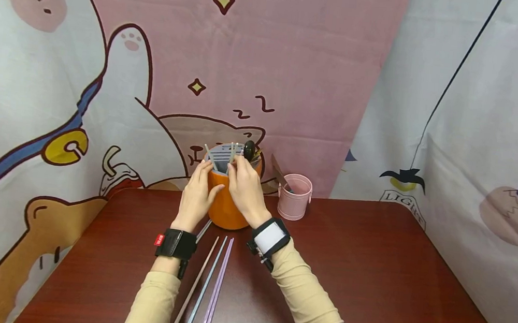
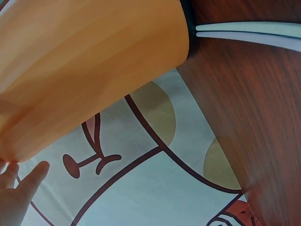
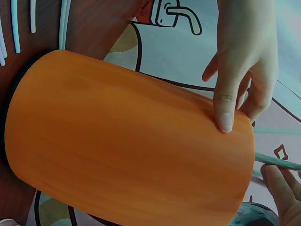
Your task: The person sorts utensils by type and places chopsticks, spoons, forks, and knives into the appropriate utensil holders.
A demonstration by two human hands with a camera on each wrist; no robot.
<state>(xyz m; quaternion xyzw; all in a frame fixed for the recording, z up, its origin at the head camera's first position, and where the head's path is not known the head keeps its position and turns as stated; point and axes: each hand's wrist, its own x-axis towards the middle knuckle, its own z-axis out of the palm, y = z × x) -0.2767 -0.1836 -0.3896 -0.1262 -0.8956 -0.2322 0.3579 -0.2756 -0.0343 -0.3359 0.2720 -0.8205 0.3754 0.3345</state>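
An orange cylindrical container [image 1: 231, 205] stands at the back of the table, with thin sticks and a dark round-headed utensil [image 1: 249, 150] rising from its mouth. My left hand [image 1: 195, 194] grips its rim on the left; in the right wrist view that hand [image 3: 247, 66] has its thumb on the outer wall. My right hand [image 1: 247, 186] is over the mouth and pinches a pale green chopstick [image 3: 277, 161] that stands in the container. On the table in front lie a brown chopstick [image 1: 194, 285], a blue one [image 1: 206, 286] and purple ones [image 1: 217, 287].
A pale pair of chopsticks [image 2: 244, 33] lies by the container's base, partly behind my left wrist in the head view. A small pink bucket [image 1: 292, 203] with a flat brown utensil [image 1: 279, 171] stands to the right. A printed cartoon cloth [image 1: 295, 82] hangs behind the table.
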